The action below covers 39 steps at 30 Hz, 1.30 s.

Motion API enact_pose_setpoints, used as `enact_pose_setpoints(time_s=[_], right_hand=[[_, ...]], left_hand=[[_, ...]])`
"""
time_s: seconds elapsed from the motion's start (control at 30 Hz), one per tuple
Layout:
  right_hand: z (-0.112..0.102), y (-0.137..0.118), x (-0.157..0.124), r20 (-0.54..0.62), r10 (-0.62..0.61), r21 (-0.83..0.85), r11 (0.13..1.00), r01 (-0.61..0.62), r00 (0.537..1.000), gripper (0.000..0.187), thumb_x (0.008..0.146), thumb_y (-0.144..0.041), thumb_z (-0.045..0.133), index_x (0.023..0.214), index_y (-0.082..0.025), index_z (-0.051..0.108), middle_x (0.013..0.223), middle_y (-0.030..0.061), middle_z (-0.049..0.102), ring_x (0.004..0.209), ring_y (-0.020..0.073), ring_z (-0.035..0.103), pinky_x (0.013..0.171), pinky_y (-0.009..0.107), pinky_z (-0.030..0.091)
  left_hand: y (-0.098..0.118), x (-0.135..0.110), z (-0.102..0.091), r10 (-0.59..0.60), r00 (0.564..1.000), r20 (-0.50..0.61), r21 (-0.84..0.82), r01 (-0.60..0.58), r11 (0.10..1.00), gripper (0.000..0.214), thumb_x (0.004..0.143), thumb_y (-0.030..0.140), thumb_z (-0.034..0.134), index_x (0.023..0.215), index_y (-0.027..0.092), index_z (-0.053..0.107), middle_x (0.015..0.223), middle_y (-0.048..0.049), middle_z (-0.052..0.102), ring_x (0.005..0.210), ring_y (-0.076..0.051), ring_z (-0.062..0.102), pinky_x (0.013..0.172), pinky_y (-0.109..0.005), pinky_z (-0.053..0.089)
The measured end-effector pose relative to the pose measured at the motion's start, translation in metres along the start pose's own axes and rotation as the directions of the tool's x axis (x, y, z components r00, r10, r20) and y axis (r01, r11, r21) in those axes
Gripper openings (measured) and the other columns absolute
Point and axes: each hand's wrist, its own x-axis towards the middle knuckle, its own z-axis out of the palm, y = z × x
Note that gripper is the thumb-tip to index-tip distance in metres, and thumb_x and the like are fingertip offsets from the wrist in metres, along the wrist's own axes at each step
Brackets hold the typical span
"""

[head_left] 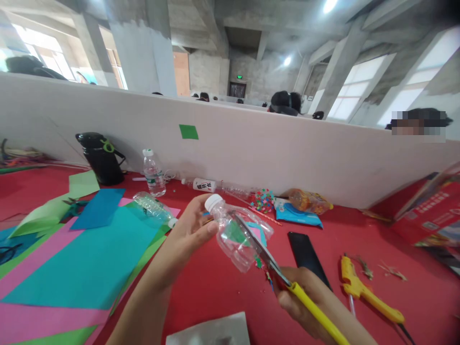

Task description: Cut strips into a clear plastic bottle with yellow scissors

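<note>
My left hand (194,225) is closed around the upper part of a clear plastic bottle (239,256) with a white cap, near its neck. The bottle is tilted, its cap toward the upper left, and its side looks cut open. In my right hand (302,299) is a pair of scissors (260,247) with yellow handles. Its blades lie across the bottle wall, pointing at the neck; whether they are fully closed I cannot tell. Green, pink and blue paper pieces (257,233) show through and beside the bottle.
Coloured paper sheets (79,263) cover the table's left. Behind them stand a black flask (100,160) and a water bottle (154,177). Star confetti (263,199), a blue packet (298,214), a black phone (309,256) and a yellow glue gun (366,290) lie toward the right. A white partition (233,148) rises behind.
</note>
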Motion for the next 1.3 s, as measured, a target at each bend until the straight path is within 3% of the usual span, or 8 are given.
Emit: enact_pose_setpoints(time_s=[0.1, 0.23, 0.37, 0.63, 0.8, 1.0, 1.13, 1.3], right_hand=[[0.001, 0.001, 0.002, 0.07, -0.035, 0.048, 0.998, 0.032, 0.997, 0.068, 0.074, -0.09, 0.027, 0.064, -0.023, 0.035, 0.059, -0.005, 0.033, 0.053, 0.0116, 0.025, 0.047, 0.025, 0.02], [0.0, 0.0, 0.002, 0.093, -0.042, 0.087, 0.996, 0.034, 0.995, 0.068, 0.075, -0.089, 0.029, 0.065, -0.022, 0.036, 0.059, -0.0056, 0.032, 0.052, 0.0105, 0.024, 0.047, 0.025, 0.019], [-0.002, 0.0, 0.0, 0.108, -0.045, 0.092, 0.995, 0.035, 0.993, 0.067, 0.076, -0.087, 0.033, 0.066, -0.021, 0.037, 0.061, -0.0054, 0.032, 0.055, 0.011, 0.023, 0.047, 0.024, 0.019], [0.0, -0.001, -0.005, 0.159, -0.029, 0.08, 0.997, 0.016, 0.987, 0.06, 0.081, -0.08, 0.038, 0.072, -0.021, 0.04, 0.063, -0.005, 0.034, 0.056, 0.0126, 0.028, 0.049, 0.027, 0.021], [-0.004, -0.005, -0.007, 0.211, 0.002, 0.068, 0.998, -0.017, 0.978, 0.051, 0.086, -0.07, 0.045, 0.076, -0.02, 0.042, 0.066, -0.005, 0.034, 0.059, 0.0122, 0.027, 0.051, 0.026, 0.023], [0.007, 0.01, 0.004, 0.162, -0.046, 0.038, 0.998, 0.04, 0.986, 0.067, 0.077, -0.086, 0.031, 0.065, -0.021, 0.038, 0.055, -0.0062, 0.032, 0.049, 0.0091, 0.025, 0.044, 0.025, 0.018], [0.011, 0.012, 0.007, 0.126, -0.037, -0.029, 0.999, 0.04, 0.991, 0.066, 0.078, -0.085, 0.032, 0.065, -0.021, 0.038, 0.055, -0.0055, 0.035, 0.05, 0.0093, 0.028, 0.046, 0.024, 0.019], [0.009, 0.007, 0.004, 0.142, -0.03, 0.002, 1.0, 0.03, 0.989, 0.067, 0.075, -0.087, 0.033, 0.065, -0.021, 0.037, 0.056, -0.0044, 0.036, 0.05, 0.01, 0.029, 0.046, 0.025, 0.019]], left_hand=[[-0.003, -0.002, 0.005, -0.031, 0.998, 0.05, -0.224, 0.041, 0.974, 0.053, 0.077, 0.039, 0.068, 0.125, 0.025, 0.051, 0.123, -0.0103, 0.062, 0.114, -0.029, 0.058, 0.093, -0.039, 0.046], [-0.005, -0.002, 0.006, -0.004, 0.998, 0.064, -0.302, 0.023, 0.953, 0.051, 0.077, 0.019, 0.068, 0.125, 0.026, 0.051, 0.122, -0.0084, 0.063, 0.114, -0.026, 0.059, 0.097, -0.038, 0.045], [-0.006, 0.0, 0.005, 0.049, 0.996, 0.069, -0.295, -0.026, 0.955, 0.041, 0.079, 0.015, 0.062, 0.119, 0.024, 0.057, 0.121, -0.0071, 0.064, 0.119, -0.025, 0.055, 0.101, -0.037, 0.041], [-0.009, -0.001, 0.006, 0.133, 0.991, 0.009, -0.163, -0.13, 0.978, 0.045, 0.079, 0.011, 0.056, 0.121, 0.027, 0.053, 0.119, -0.0035, 0.064, 0.118, -0.024, 0.054, 0.095, -0.035, 0.044], [-0.016, 0.0, 0.003, 0.205, 0.978, 0.029, -0.135, -0.2, 0.97, 0.05, 0.078, 0.011, 0.056, 0.124, 0.028, 0.049, 0.12, -0.0037, 0.062, 0.121, -0.026, 0.049, 0.09, -0.036, 0.043], [-0.015, 0.0, 0.002, 0.224, 0.975, 0.01, -0.089, -0.222, 0.971, 0.047, 0.077, 0.011, 0.056, 0.121, 0.026, 0.052, 0.117, -0.004, 0.063, 0.12, -0.026, 0.048, 0.09, -0.036, 0.042], [-0.013, 0.0, 0.001, 0.227, 0.974, 0.007, -0.087, -0.225, 0.97, 0.044, 0.077, 0.011, 0.054, 0.118, 0.026, 0.053, 0.114, -0.004, 0.063, 0.117, -0.026, 0.05, 0.088, -0.036, 0.043], [-0.012, -0.003, 0.001, 0.207, 0.978, 0.037, -0.042, -0.205, 0.978, 0.039, 0.077, 0.01, 0.054, 0.112, 0.026, 0.056, 0.119, -0.0031, 0.06, 0.115, -0.024, 0.05, 0.089, -0.034, 0.042]])
